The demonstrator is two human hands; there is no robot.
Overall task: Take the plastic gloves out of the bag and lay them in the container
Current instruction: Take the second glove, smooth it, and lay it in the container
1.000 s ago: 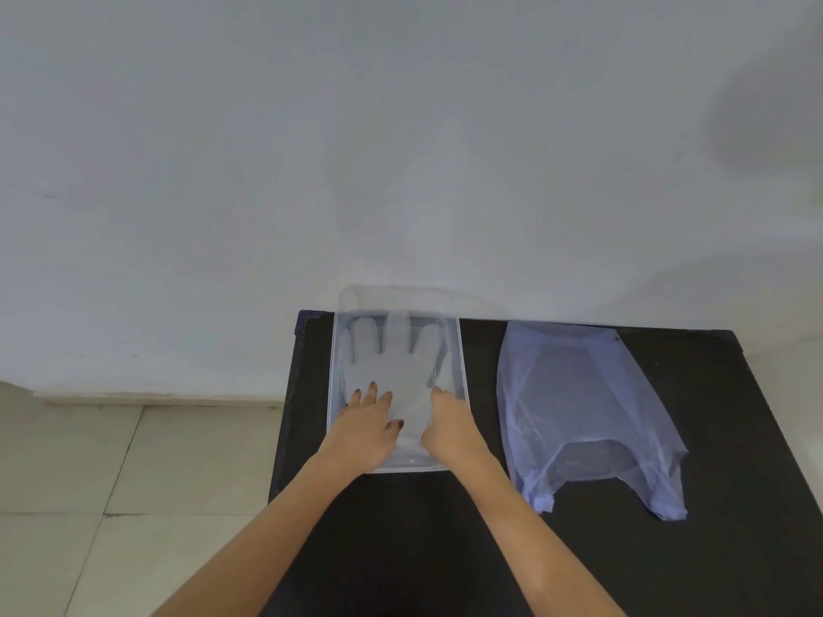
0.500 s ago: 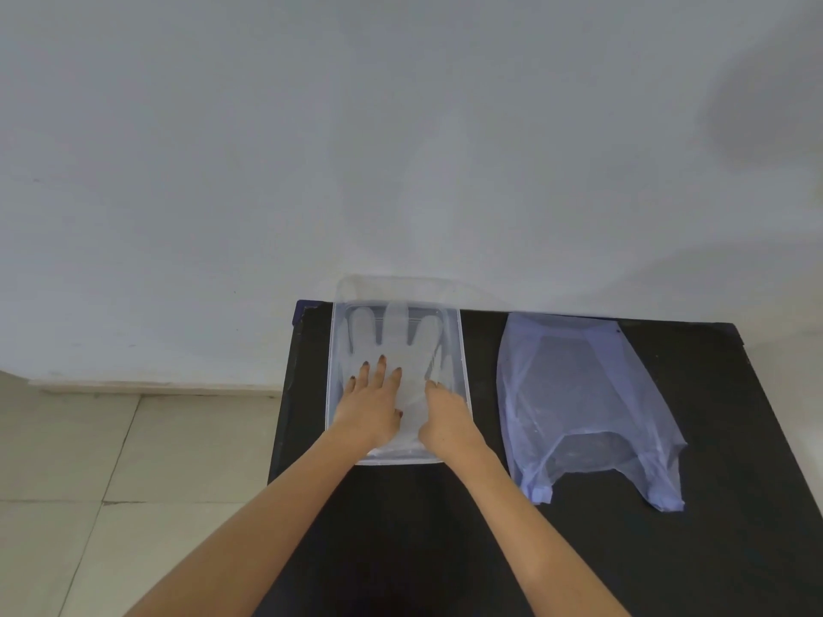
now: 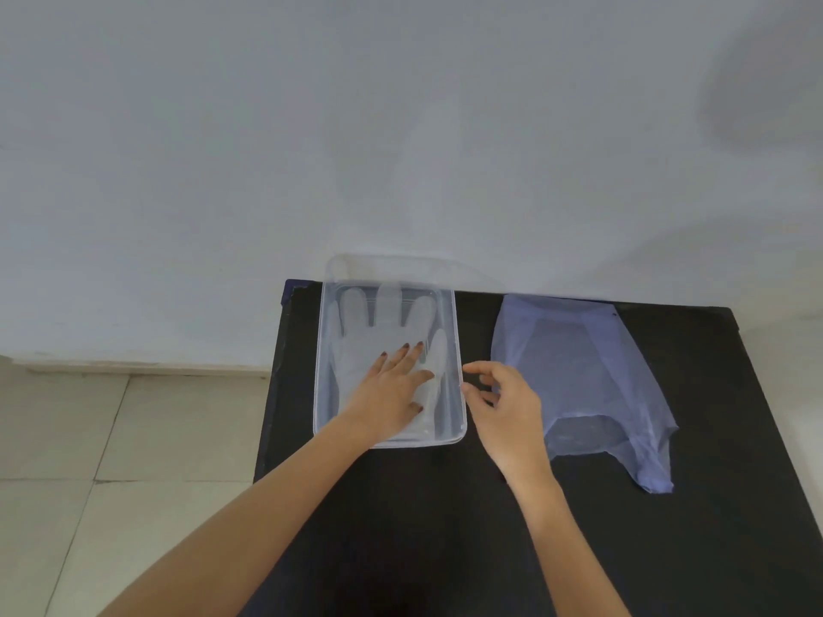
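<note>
A clear plastic glove (image 3: 383, 322) lies flat in the transparent rectangular container (image 3: 458, 340) at the table's back left, its fingers pointing toward the wall. My left hand (image 3: 392, 385) rests flat on the glove's palm, fingers spread. My right hand (image 3: 499, 398) hovers just outside the container's right rim, fingers loosely curled and apart, holding nothing. The thin bluish plastic bag (image 3: 588, 376) lies flat on the table to the right of my right hand; whether anything is inside it I cannot tell.
The black table (image 3: 445, 505) stands against a white wall (image 3: 401, 149). Its left edge drops to a tiled floor (image 3: 111, 460). The container's far end overhangs the table's back edge slightly.
My right hand has left the container and moved right, past its rim toward the bag. My left hand has slid a little rightward on the glove, staying flat.
</note>
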